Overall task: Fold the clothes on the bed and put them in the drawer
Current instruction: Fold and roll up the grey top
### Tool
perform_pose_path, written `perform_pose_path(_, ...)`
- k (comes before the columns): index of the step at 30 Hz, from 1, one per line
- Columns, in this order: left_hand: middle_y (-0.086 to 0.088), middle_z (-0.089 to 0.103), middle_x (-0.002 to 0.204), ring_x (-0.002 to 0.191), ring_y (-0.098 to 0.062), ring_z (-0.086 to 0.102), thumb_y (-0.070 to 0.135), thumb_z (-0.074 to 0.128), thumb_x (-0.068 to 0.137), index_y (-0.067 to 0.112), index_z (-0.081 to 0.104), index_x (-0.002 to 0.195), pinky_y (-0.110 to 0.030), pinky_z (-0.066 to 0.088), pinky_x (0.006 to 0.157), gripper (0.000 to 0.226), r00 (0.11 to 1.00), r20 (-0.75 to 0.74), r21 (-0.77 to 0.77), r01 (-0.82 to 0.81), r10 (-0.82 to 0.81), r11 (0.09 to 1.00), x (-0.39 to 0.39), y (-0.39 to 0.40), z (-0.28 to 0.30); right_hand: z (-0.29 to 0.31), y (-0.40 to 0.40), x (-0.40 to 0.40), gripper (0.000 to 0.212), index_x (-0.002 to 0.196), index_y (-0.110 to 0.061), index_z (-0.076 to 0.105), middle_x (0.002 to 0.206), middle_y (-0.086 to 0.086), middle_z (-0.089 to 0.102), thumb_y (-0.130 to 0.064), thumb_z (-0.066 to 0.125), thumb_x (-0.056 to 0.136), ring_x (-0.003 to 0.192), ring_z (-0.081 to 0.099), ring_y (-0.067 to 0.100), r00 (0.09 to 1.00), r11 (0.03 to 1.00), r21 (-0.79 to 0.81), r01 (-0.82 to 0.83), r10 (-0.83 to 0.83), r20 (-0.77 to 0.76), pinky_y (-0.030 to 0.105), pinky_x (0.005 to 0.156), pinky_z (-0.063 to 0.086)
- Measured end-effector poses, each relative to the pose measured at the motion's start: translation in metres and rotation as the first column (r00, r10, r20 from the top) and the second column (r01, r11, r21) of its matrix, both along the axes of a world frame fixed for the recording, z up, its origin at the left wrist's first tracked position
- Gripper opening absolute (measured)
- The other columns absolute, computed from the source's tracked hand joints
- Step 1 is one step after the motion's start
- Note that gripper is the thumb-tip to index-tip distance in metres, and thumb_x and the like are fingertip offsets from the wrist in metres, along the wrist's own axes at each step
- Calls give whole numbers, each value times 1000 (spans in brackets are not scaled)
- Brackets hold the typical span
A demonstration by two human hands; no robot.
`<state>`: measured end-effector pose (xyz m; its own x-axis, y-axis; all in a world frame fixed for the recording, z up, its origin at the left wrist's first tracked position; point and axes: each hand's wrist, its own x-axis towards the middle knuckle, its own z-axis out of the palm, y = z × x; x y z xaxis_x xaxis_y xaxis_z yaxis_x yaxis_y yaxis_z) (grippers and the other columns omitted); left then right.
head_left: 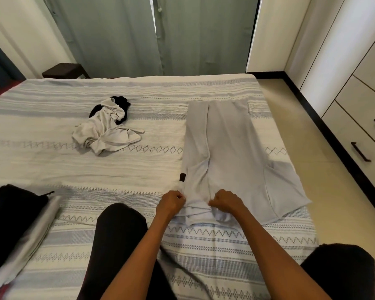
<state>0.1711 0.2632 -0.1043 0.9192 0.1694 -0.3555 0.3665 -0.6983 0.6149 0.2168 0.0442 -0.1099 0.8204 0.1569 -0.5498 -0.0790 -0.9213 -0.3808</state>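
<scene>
A light grey T-shirt (232, 148) lies flat on the right side of the bed (52, 165), its left side folded inward. My left hand (170, 202) grips the shirt's near left edge, by a small dark label. My right hand (225, 200) grips the near edge beside it, a hand's width to the right. A crumpled pile of white and black clothes (108, 128) lies in the middle of the bed. Folded black and grey clothes (15, 221) sit at the near left edge.
White drawers with dark handles (364, 139) line the right wall, across a strip of floor (307, 135). Grey curtains (156, 35) hang behind the bed. A dark stool (63, 71) stands at the far left. My knees in black trousers (117, 234) rest on the bed.
</scene>
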Motion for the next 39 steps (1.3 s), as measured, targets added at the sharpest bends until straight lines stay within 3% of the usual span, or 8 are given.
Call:
perform_pose_path(8, -16, 57, 130, 109, -36, 59, 22, 56, 94, 17, 64, 127, -39, 48, 86, 34, 916, 277, 305, 202, -290, 931, 17, -6, 3, 0, 10, 8, 34, 127, -20, 60, 130, 4, 61, -36, 52, 99, 112, 60, 26, 886, 987, 144, -75, 0, 463, 35, 88, 47)
perform_pose_path(12, -10, 5, 166, 151, -35, 13, 47, 44, 101, 21, 14, 159, -51, 18, 119, 70, 865, -13, 494, 442, -502, 749, 21, -2, -14, -19, 32, 0, 67, 159, -17, 21, 166, 9, 17, -41, 43, 101, 152, 20, 29, 870, 962, -39, -270, 261, 419, 50, 120, 20)
perform_pose_path(15, 0, -17, 165, 153, -26, -8, 82, 8, 82, 31, -12, 157, -54, 0, 120, 93, 840, -232, 418, 541, -490, 730, 14, 10, -29, -51, 32, -26, 71, 161, -20, 6, 167, 7, -2, -55, 23, 102, 154, 8, 31, 861, 955, -85, -283, 292, 417, 53, 120, 1)
perform_pose_path(19, -5, 7, 166, 151, -29, 14, 82, 19, 85, 27, 9, 159, -52, 14, 119, 93, 839, -163, 483, 526, -519, 700, 24, 16, -30, -55, 22, -30, 74, 159, -19, 21, 166, 8, 16, -61, 22, 98, 153, 19, 30, 829, 958, -65, -280, 275, 487, 48, 120, 7)
perform_pose_path(24, -7, 63, 124, 104, -30, 65, 61, 26, 94, 17, 64, 122, -41, 51, 82, 65, 826, 288, 523, 288, -485, 802, 50, 11, -21, -35, 24, -4, 55, 132, -17, 62, 135, 3, 61, -54, 40, 97, 125, 57, 23, 790, 971, 121, -208, 94, 607, 40, 99, 49)
perform_pose_path(32, -11, 36, 157, 140, -32, 42, 51, 7, 94, 14, 32, 154, -48, 36, 111, 75, 849, 154, 490, 378, -505, 786, 128, 11, -16, -10, 39, 110, 48, 152, -28, 39, 159, 8, 32, -37, 38, 106, 137, 41, 31, 897, 985, 171, -9, -67, 436, 43, 108, 38)
perform_pose_path(36, -1, 12, 166, 150, -23, 22, 52, 13, 103, 29, 8, 158, -41, 22, 120, 60, 853, 136, 451, 400, -504, 798, 181, 19, -18, -22, 42, 178, 44, 146, -33, 48, 150, 6, 45, -38, 43, 103, 131, 46, 30, 860, 995, 94, -43, -11, 511, 42, 104, 40)
perform_pose_path(39, -4, 32, 160, 140, -26, 41, 52, 19, 102, 27, 22, 156, -39, 35, 113, 60, 858, 233, 385, 352, -458, 853, 237, 34, -23, -34, 46, 245, 49, 148, -28, 44, 145, 7, 49, -38, 47, 100, 128, 48, 30, 849, 996, 60, -62, 22, 528, 42, 102, 40)
